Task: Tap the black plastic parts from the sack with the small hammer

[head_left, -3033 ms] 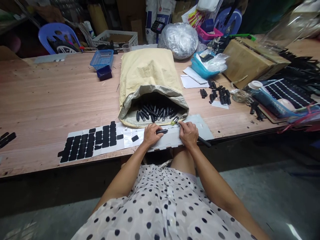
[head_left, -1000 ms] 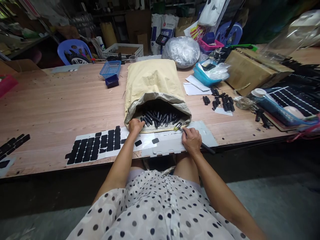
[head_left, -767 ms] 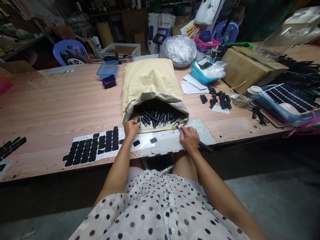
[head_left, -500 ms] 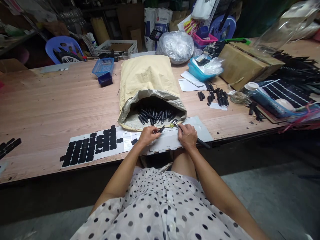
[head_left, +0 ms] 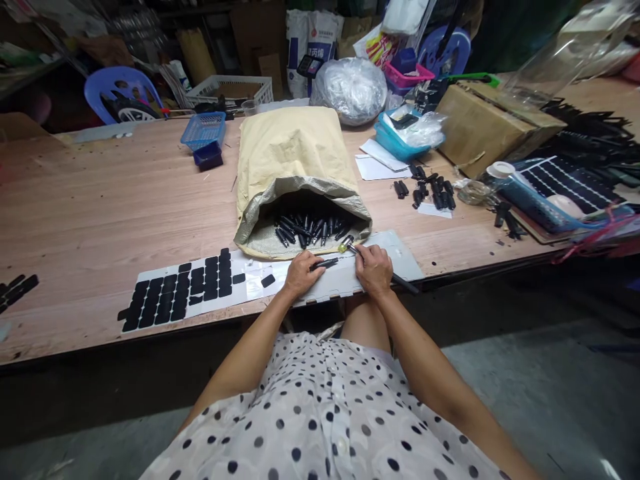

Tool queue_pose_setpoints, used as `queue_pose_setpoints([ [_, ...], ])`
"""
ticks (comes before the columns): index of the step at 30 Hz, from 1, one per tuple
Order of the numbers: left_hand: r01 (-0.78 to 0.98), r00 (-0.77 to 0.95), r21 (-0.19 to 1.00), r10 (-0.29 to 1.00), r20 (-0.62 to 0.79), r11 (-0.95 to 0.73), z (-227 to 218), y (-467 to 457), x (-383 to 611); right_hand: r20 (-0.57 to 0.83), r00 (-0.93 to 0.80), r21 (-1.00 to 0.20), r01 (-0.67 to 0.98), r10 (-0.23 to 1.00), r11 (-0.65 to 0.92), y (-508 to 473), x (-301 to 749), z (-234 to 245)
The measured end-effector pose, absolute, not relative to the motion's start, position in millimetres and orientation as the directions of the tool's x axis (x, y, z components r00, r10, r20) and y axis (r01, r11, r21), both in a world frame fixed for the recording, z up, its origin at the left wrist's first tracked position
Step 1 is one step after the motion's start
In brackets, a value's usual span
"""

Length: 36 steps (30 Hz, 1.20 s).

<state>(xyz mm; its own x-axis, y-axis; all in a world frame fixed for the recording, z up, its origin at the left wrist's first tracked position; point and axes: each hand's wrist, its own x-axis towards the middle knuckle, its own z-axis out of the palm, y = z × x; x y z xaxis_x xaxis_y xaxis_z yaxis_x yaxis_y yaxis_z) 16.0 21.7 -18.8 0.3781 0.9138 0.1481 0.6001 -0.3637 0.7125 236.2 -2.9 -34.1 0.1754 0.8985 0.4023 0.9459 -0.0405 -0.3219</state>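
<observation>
My left hand (head_left: 300,275) is closed on a slim black part (head_left: 326,263), which points right over a pale board (head_left: 400,257) at the table edge. Fingers wrapped round its black handle, my right hand (head_left: 374,269) grips a small hammer (head_left: 345,244). The hammer's head, metal and clear yellow, is just above and right of the black part, apart from it. Beyond both hands lies a cream sack (head_left: 290,143) with its mouth towards me. Several similar black parts (head_left: 300,228) lie inside the mouth; the sack's depth is dark.
Left of the board is a sheet of black rounded pads (head_left: 167,297). Small black pieces (head_left: 435,193) lie to the right, before a turquoise basket (head_left: 400,143) and a cardboard box (head_left: 487,127). Blue baskets (head_left: 204,132) stand at the back left.
The black part in my left hand now lies flatter, and more of its length shows. My left hand has shifted slightly down. My right hand and the hammer have barely moved.
</observation>
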Motion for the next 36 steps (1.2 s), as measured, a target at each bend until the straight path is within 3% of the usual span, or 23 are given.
queue_pose_setpoints([
  [9,0.594,0.369,0.727,0.92,0.134,-0.345,-21,25,19,0.448,0.115,-0.495,0.858,0.887,0.139,-20,234,-10],
  [15,0.569,0.371,0.741,0.916,0.154,-0.356,-24,25,21,0.408,0.027,-0.559,0.798,0.913,0.226,-44,211,-9],
  [31,0.564,0.368,0.742,0.915,0.168,-0.363,-31,27,25,0.363,0.01,-0.495,0.849,0.932,0.184,-50,210,-6],
  [36,0.567,0.362,0.742,0.917,0.165,-0.357,-28,26,27,0.424,0.009,-0.495,0.839,0.906,0.224,-49,206,1],
])
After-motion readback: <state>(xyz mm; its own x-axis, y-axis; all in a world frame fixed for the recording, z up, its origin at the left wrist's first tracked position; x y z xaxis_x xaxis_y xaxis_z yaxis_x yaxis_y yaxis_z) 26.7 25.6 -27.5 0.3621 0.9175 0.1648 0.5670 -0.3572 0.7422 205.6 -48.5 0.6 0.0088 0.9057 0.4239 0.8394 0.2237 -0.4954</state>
